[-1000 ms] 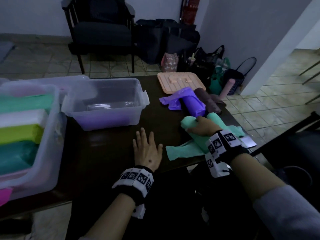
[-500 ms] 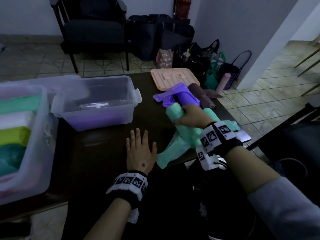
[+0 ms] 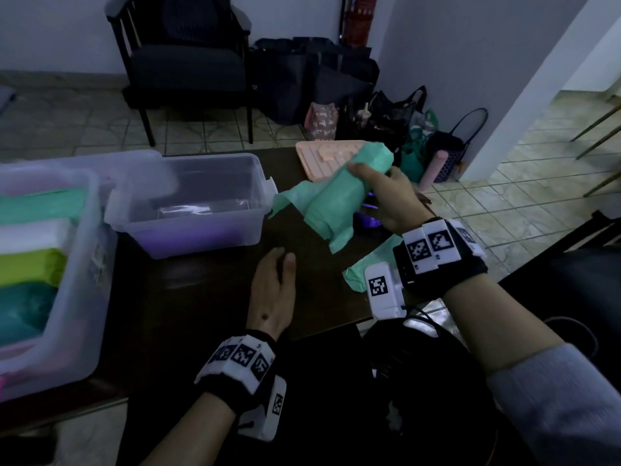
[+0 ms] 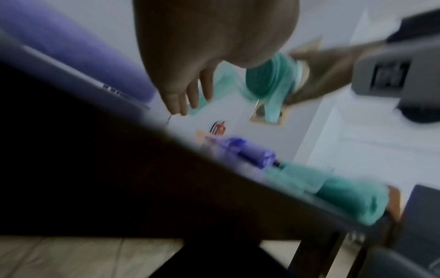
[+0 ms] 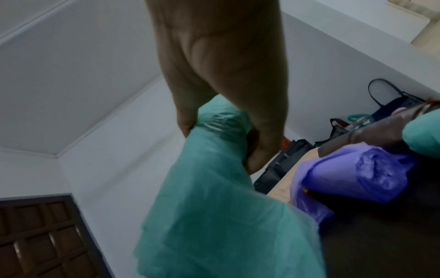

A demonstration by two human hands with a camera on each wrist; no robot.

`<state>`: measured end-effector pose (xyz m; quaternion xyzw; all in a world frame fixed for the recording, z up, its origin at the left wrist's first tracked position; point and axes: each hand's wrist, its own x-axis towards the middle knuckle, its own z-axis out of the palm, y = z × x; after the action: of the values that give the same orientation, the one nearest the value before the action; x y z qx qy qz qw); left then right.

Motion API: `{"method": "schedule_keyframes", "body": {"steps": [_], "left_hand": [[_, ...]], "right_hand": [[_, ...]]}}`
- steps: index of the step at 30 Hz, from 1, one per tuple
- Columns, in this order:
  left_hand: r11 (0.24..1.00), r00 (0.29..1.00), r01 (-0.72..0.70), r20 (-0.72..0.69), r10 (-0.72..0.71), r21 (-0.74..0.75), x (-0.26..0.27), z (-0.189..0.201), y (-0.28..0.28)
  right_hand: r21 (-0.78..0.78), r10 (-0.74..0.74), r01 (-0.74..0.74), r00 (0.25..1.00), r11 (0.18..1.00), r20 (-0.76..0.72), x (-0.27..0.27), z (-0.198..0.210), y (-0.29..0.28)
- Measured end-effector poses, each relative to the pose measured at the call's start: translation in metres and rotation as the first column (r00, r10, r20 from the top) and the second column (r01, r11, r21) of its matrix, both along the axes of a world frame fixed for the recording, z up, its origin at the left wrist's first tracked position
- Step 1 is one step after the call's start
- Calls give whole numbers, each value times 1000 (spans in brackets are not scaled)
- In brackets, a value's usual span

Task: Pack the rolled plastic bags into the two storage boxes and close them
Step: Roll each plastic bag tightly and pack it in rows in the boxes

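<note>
right hand: my right hand [image 3: 386,200] is wrapped round a mint green crinkly plastic bag roll [image 3: 339,196], up in the air over the dark wooden table [image 3: 188,297], loose thin tail flapping off it

left hand: my left hand [image 3: 270,297] is flat, fingers relaxed and straight, just above the tabletop, holding nothing

small box: clear plastic tub with a purple bottom [image 3: 198,203], lid off, just left of the roll

big box: clear plastic bin [image 3: 80,280] at far left, soft rolls stacked inside

leftovers: purple shiny bag roll [image 5: 361,175] lying on the table
</note>
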<state>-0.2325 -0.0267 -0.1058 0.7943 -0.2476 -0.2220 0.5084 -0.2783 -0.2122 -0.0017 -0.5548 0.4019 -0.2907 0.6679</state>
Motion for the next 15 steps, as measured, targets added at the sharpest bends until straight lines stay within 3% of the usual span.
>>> {"method": "schedule_keyframes", "body": {"steps": [2,5,8,11,13,15], "left_hand": [[994,998,-3,57,10,-114,-2,11,-3],[965,981,136,168,-99,-224,-3,18,-11],[953,960,242,189,-208,-182,0,15,-20],[975,961,197,218,-171,-102,11,5,-23],[980,962,197,198,-190,-18,17,2,-21],[976,959,208,183,-216,58,22,2,-21]], "right_hand": [[37,-45,47,997,998,-63,-3,-8,2],[75,-89,101,985,992,-147,-5,-24,7],[100,-85,115,959,988,-269,-8,-41,11],[190,-7,80,933,979,-360,-14,-55,12],[162,86,-9,873,987,-479,-20,-59,11],[-5,104,-151,707,989,-700,-25,-67,8]]}}
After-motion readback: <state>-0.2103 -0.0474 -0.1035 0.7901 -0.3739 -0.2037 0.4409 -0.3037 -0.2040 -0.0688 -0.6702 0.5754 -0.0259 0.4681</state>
